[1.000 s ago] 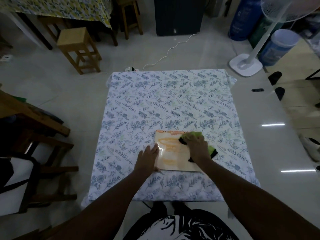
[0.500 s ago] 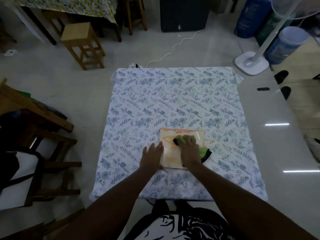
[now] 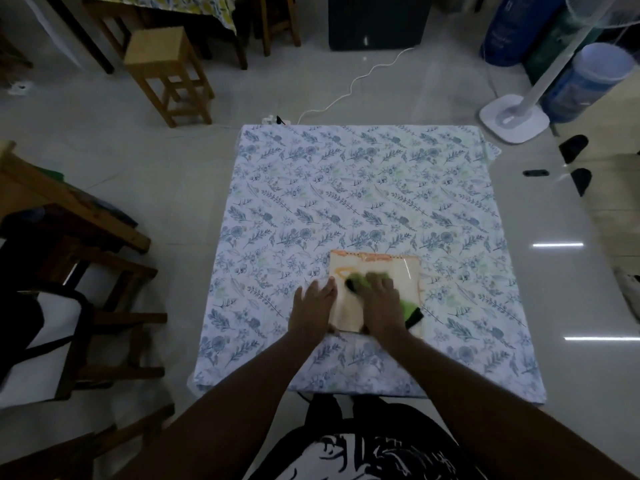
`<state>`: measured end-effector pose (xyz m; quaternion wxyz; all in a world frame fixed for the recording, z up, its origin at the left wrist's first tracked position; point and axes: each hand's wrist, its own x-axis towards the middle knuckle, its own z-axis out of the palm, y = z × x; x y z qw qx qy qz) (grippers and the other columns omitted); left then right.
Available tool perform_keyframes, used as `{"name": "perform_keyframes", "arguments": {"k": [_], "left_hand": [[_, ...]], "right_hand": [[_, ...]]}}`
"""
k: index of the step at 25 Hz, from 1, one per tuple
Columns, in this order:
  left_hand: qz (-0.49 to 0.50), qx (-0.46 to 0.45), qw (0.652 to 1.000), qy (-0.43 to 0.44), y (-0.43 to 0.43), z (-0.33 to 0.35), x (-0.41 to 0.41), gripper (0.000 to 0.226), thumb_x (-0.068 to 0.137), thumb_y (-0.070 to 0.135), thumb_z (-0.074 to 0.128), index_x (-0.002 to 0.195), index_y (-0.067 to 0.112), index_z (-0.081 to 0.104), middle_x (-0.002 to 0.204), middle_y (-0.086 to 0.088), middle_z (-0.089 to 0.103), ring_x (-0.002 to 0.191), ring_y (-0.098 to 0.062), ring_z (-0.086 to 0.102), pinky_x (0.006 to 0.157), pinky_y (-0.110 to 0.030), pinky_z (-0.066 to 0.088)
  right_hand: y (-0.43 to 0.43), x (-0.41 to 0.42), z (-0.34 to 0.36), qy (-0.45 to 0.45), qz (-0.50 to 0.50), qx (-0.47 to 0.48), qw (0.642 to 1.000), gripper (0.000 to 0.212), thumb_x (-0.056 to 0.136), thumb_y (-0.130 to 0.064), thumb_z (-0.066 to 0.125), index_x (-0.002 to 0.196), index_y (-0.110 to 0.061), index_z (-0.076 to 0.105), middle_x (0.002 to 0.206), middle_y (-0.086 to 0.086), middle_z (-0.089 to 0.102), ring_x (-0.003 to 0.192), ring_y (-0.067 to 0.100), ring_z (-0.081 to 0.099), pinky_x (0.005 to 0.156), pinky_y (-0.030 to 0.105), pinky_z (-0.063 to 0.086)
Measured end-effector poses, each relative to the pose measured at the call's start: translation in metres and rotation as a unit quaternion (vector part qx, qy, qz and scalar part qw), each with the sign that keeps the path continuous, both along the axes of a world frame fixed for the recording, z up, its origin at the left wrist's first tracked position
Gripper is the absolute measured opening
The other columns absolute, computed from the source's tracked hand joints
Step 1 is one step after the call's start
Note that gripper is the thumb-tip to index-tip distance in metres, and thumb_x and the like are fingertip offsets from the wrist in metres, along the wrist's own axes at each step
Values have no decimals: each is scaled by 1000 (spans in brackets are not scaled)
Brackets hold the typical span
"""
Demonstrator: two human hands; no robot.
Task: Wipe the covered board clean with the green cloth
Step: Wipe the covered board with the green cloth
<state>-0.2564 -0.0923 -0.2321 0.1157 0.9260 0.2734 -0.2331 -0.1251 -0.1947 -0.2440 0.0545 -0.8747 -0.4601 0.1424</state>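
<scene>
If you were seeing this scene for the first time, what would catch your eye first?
The green cloth stands out most: the brightest colour in a dim room, pressed under the right hand on the pale board. Next comes the left hand, flat at the board's left edge. Around them spreads the blue floral tablecloth, with orange smears still near the board's far edge.

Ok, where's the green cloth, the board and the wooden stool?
green cloth (image 3: 358, 279): head view, the bright part ahead of the fingers.
board (image 3: 405, 271): head view, its bare shiny far right area.
wooden stool (image 3: 156, 45): head view, middle of its seat.
</scene>
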Motion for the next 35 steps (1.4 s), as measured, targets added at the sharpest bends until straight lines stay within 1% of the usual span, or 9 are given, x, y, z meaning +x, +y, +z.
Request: {"name": "perform_keyframes", "arguments": {"k": [4, 8, 11, 15, 18, 23, 27, 30, 35], "left_hand": [[3, -15, 1000, -23, 3, 0, -3, 100, 80, 48, 70, 154, 16, 12, 165, 5, 4, 150, -28, 12, 121, -50, 13], [-4, -23, 999, -45, 6, 1, -5, 101, 78, 48, 72, 154, 15, 15, 165, 3, 7, 149, -29, 16, 120, -49, 16], [-2, -38, 998, -43, 15, -2, -9, 114, 69, 60, 73, 154, 12, 13, 165, 1, 7, 149, -32, 15, 117, -50, 23], [58, -30, 998, -27, 21, -11, -14, 134, 59, 70, 73, 154, 11, -1, 165, -3, -4, 150, -39, -2, 118, -58, 18], [74, -54, 996, -2, 21, -12, -12, 138, 59, 71, 72, 154, 9, -5, 165, -6, -10, 150, -41, -10, 120, -59, 12], [76, -32, 997, -7, 19, -14, -13, 133, 64, 70, 70, 154, 8, -6, 165, -6, -11, 149, -41, -10, 120, -57, 9], [83, -53, 995, -3, 23, -16, -12, 138, 60, 73, 71, 154, 9, -8, 165, -5, -13, 149, -42, -11, 120, -57, 9], [78, -54, 996, -1, 21, -16, -12, 138, 59, 74, 70, 154, 10, -8, 165, -4, -12, 149, -41, -10, 120, -57, 10], [82, -54, 995, -4, 21, -14, -11, 136, 60, 73, 70, 154, 10, -7, 165, -4, -12, 150, -41, -10, 120, -57, 9]], "right_hand": [[-47, -18, -8, 18, 135, 36, 990, 67, 63, -3, 71, 123, -26, 52, 120, 7, 51, 95, 30, 48, 65, 38, 46], [26, 15, 1, -5, 10, -13, 1000, 73, 69, -5, 73, 133, -27, 47, 136, 11, 42, 117, 36, 41, 84, 45, 46], [40, 5, 1, -8, -30, -21, 999, 66, 77, -2, 63, 136, -26, 45, 139, 13, 39, 119, 36, 38, 87, 45, 45], [-22, -40, -7, 12, 73, 19, 997, 66, 68, -3, 67, 126, -28, 49, 124, 7, 47, 102, 33, 47, 70, 42, 48], [-12, -17, -12, 2, 146, 30, 989, 64, 70, -2, 67, 126, -28, 51, 126, 8, 44, 102, 33, 45, 73, 43, 47], [59, 6, -3, 2, -7, -4, 1000, 71, 69, 2, 70, 130, -29, 51, 136, 10, 42, 117, 36, 38, 84, 45, 43], [-14, -42, -14, 2, 116, 22, 993, 65, 68, -1, 67, 125, -29, 52, 127, 7, 47, 104, 32, 49, 71, 41, 48], [-15, -21, -14, -10, 178, 40, 983, 64, 70, -2, 69, 125, -28, 51, 125, 8, 49, 102, 29, 44, 71, 43, 51], [71, 0, 4, 6, -3, 5, 1000, 68, 74, 3, 64, 133, -26, 46, 134, 13, 41, 117, 36, 38, 86, 46, 45]]}}
